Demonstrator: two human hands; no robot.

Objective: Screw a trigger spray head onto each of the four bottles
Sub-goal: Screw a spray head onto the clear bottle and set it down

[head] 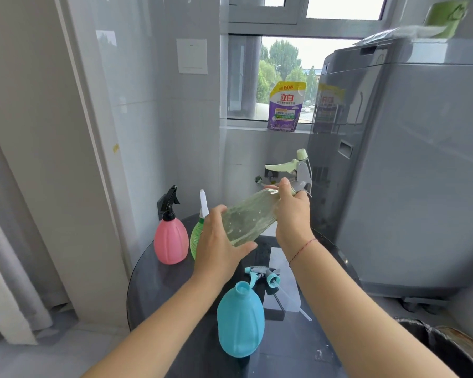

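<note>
I hold a clear bottle (247, 216) tilted in the air over the round dark table (153, 276). My left hand (219, 246) grips its base. My right hand (291, 211) is closed around its neck, where a pale green and grey spray head (295, 167) sits. A pink bottle (170, 238) with a black spray head (170, 201) stands at the table's back left. Beside it a green bottle (195, 238) with a white head (203, 203) is partly hidden by my left hand. Near the front stands a blue bottle (241, 320) with an open neck. A blue and grey spray head (265, 276) lies behind it.
A grey washing machine (410, 165) stands close on the right. A detergent pouch (286, 106) sits on the window sill behind. A dark bin (443, 345) is at the lower right. The wall and a curtain (8, 282) are on the left.
</note>
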